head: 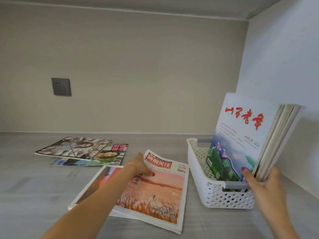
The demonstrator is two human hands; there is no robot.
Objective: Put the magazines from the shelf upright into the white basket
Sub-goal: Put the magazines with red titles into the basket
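Observation:
A white perforated basket (203,183) stands on the shelf at the right. Several magazines stand upright in it; the front one has a pale blue cover with red characters (241,135). My right hand (262,180) grips the lower edge of this upright bundle, thumb on the front cover. In the middle lies a magazine with an orange field cover (155,192). My left hand (143,165) pinches its top left corner and that corner curls up. It lies on another flat magazine (96,183).
Further left and back, a black-and-white magazine (74,148) lies on top of two colourful ones (112,153). A dark wall socket (61,86) sits on the back wall. The right side wall stands close behind the basket.

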